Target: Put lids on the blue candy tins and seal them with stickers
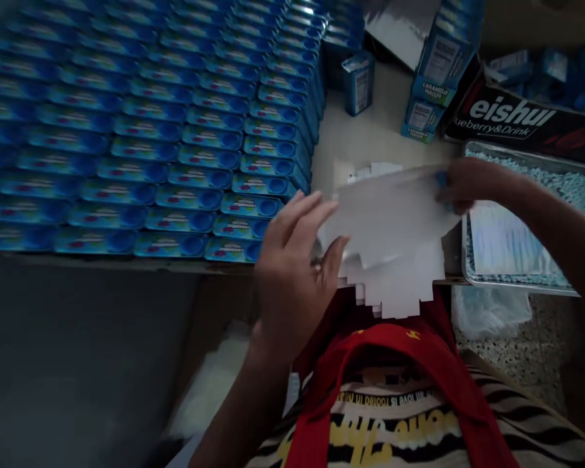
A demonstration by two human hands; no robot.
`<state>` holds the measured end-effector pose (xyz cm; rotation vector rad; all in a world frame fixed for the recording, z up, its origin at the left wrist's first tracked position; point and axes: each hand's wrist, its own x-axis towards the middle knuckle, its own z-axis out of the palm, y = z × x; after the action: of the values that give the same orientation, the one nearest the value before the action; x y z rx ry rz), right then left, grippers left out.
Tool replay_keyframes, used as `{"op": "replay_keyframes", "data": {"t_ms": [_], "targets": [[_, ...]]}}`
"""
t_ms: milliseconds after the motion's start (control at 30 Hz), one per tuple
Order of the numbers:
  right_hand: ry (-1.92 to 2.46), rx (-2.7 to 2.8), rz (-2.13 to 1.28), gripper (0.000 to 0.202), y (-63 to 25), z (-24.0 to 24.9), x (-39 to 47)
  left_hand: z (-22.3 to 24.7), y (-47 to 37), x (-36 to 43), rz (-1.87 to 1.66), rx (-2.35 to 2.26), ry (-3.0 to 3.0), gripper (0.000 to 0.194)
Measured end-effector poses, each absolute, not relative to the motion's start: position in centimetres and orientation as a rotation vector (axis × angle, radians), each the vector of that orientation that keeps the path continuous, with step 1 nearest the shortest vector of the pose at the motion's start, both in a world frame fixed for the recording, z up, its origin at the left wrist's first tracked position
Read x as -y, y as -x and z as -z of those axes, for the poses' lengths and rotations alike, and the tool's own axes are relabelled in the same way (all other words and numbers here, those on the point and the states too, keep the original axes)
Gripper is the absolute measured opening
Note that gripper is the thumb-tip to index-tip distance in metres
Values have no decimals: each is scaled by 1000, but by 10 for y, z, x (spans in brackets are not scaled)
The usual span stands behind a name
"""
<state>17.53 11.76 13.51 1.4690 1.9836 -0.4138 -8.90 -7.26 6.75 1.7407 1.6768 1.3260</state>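
A white flat carton blank [390, 201], blurred by motion, is lifted at a tilt over a stack of similar white blanks [404, 292] with stepped edges. My right hand [468, 182] pinches its right end; a bit of blue shows at the fingertips. At the blank's left end is my left hand [297, 266], fingers and thumb apart; whether the fingertips touch the card I cannot tell. The stack lies at the table's near edge, in front of the red apron [400, 338].
Rows of blue printed boxes [175, 149] fill the table's left side. A single blue box [358, 84] and stacked candy boxes [429, 91] stand behind. On the right are a black carton [517, 117] and a metal tray [521, 286] of small pale-blue pieces. A plastic bag [492, 312] hangs below.
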Motion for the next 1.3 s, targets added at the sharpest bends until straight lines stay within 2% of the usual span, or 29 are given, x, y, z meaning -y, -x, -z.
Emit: {"op": "replay_keyframes", "data": {"t_ms": [67, 133, 200, 267, 333, 367, 400, 467, 600, 700, 800, 967, 1133, 1300], "targets": [[-1537, -1681, 717, 58, -206, -161, -86, -63, 88, 111, -1506, -1828, -1711, 33], [-1440, -1406, 1202, 53, -224, -180, -49, -44, 80, 133, -1548, -1889, -1526, 39], [-1351, -1435, 1456, 47, -228, -190, -28, -24, 71, 132, -1507, -1846, -1187, 46], [-1597, -1872, 1282, 46, -218, -185, -36, -9, 63, 108, -1486, -1724, -913, 51], [-2024, -2367, 675, 43, -200, -165, -71, -3, 53, 66, -1498, -1580, -798, 58], [-2155, -2391, 444, 42, -190, -151, -93, -3, 47, 41, -1483, -1505, -773, 62], [-2165, -2407, 365, 48, -180, -135, -116, -3, 41, 15, -1462, -1448, -737, 63], [-2087, -2389, 512, 55, -164, -108, -155, -4, 30, -32, -1341, -1385, -667, 57], [-1840, -2153, 1271, 45, -158, -88, -167, -4, 27, -74, -1273, -1423, -660, 31], [-1788, -2254, 1547, 51, -170, -86, -122, -8, 36, -51, -1363, -1330, -723, 46], [-2027, -2553, 1267, 54, -180, -73, -61, -18, 34, -14, -1362, -1337, -699, 60], [-2180, -2501, 1080, 42, -181, -47, 5, -29, 18, 26, -1157, -1352, -902, 57], [-2020, -2505, 1036, 27, -188, -49, 6, -21, 33, 29, -1059, -1345, -1051, 47], [-2078, -2627, 935, 23, -192, -48, -1, -9, 37, 22, -1030, -1265, -786, 65]]}}
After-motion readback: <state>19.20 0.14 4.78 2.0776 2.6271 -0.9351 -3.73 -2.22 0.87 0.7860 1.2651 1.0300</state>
